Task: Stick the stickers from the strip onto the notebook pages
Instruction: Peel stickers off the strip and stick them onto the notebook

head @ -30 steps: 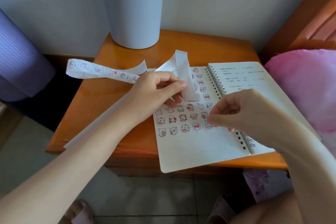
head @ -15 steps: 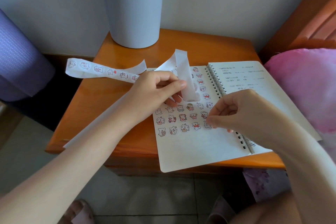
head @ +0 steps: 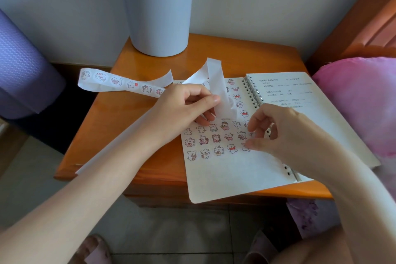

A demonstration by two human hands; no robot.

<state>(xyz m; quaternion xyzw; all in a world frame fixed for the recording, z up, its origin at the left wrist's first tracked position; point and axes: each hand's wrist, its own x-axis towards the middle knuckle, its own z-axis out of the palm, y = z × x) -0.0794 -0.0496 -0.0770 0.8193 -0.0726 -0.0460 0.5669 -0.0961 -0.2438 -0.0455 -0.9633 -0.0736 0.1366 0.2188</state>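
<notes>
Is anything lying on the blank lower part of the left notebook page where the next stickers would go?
Nothing visible does. The blank area of the left page below the stuck stickers is bare; the right hand rests at the rows' right end, and the left hand pinches the strip above them.

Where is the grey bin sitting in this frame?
In the head view the grey bin stands at the back left corner of the wooden nightstand, against the wall, behind the sticker strip.
</notes>
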